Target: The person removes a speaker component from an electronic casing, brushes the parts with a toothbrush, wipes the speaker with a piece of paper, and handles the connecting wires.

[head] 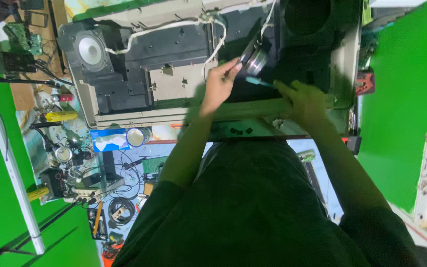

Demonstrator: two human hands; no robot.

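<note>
Two hands work inside an opened beige plastic television back shell (pixel 124 116) whose dark inner panels face up. The left hand (pixel 219 85) is closed around a round loose speaker with a shiny metal magnet (pixel 254 58), fingers curled on its rim, holding it above the black inner cavity near the shell's middle. The right hand (pixel 303 99) pinches a thin teal-handled tool (pixel 260 82), whose tip points toward the loose speaker; the rest of that hand lies on the shell's beige front edge. A second grey cone speaker in a black square frame (pixel 91 49) sits mounted in the shell's far corner, well apart from the hands. White insulated wires (pixel 174 25) loop across the dark panels toward the loose speaker. Below the shell, on the cluttered surface (pixel 166 148), lies a flat blue rectangular packet (pixel 108 140) with a pale patch, just beside a round roll of tape (pixel 135 137). A yellow cylindrical tube (pixel 61 116) lies further out among tangled cables. Bright green cloth (pixel 406 89) hangs around the work area.
</note>
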